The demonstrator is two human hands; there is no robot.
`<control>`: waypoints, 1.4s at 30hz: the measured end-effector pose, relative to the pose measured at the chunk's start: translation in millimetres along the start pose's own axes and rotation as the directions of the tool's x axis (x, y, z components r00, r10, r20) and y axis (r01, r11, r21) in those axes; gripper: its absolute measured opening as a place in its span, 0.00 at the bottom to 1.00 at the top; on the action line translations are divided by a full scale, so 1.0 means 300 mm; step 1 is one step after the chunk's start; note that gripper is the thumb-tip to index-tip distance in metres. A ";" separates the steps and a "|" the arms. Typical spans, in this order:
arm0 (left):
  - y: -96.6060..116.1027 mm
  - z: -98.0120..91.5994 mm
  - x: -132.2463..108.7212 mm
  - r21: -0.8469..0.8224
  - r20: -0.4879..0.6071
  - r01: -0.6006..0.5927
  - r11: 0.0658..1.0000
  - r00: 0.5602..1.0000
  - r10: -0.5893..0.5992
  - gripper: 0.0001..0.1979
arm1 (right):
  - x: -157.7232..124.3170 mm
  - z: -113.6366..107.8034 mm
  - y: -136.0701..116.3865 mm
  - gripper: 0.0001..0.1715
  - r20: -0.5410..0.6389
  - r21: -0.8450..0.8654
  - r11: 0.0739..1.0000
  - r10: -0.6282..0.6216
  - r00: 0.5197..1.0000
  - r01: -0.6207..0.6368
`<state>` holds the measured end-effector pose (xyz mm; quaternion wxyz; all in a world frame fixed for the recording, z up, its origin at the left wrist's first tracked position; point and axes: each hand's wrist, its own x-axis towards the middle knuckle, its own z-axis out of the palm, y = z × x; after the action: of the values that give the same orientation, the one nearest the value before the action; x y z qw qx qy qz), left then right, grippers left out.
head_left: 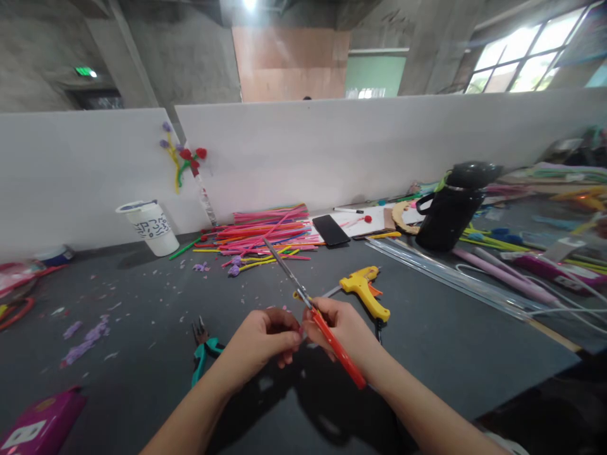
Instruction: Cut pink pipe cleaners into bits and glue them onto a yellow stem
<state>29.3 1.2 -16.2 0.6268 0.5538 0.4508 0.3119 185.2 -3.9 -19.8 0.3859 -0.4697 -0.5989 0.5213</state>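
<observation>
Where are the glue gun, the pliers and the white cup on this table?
yellow glue gun (pixel 364 287), head view, point on its yellow body.
green-handled pliers (pixel 203 354), head view, point on the green handle.
white cup (pixel 152 229), head view, point on its printed side wall.

Bare dark table (pixel 427 341) at four o'clock of the hands: passable. Obstacles: yellow glue gun (pixel 366 289) at two o'clock, close; green pliers (pixel 203 349) at nine; pile of coloured sticks (pixel 265 237) at twelve; black jug (pixel 450 208) beyond.
</observation>
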 end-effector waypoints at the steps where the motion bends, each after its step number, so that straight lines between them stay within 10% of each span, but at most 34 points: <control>1: -0.002 0.000 0.002 0.029 -0.013 -0.013 0.999 1.000 0.014 0.02 | 0.001 0.002 0.003 0.03 -0.021 -0.022 1.000 -0.003 1.000 0.002; 11: -0.007 0.030 -0.007 0.606 -0.137 -0.312 0.732 0.865 0.483 0.05 | 0.017 0.018 0.001 0.02 -0.142 -0.032 0.999 -0.046 0.989 0.042; 18: 0.005 0.010 0.004 0.143 -0.212 -0.190 0.971 0.953 0.218 0.05 | 0.015 0.004 0.015 0.01 -0.181 -0.068 0.997 -0.043 0.983 0.031; 23: 0.013 -0.002 0.002 -0.154 -0.221 -0.182 0.971 0.964 0.145 0.05 | 0.016 -0.004 0.021 0.05 -0.185 -0.055 0.998 -0.031 0.982 0.021; 42: -0.003 0.032 0.008 0.081 -0.171 -0.130 0.988 0.975 0.143 0.02 | 0.016 0.011 0.016 0.03 -0.104 -0.119 0.990 -0.092 0.990 0.080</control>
<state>38.9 -0.7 -17.9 0.5417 0.5751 0.4760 0.3862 181.5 -0.1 -25.2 0.4126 -0.4924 -0.6255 0.4427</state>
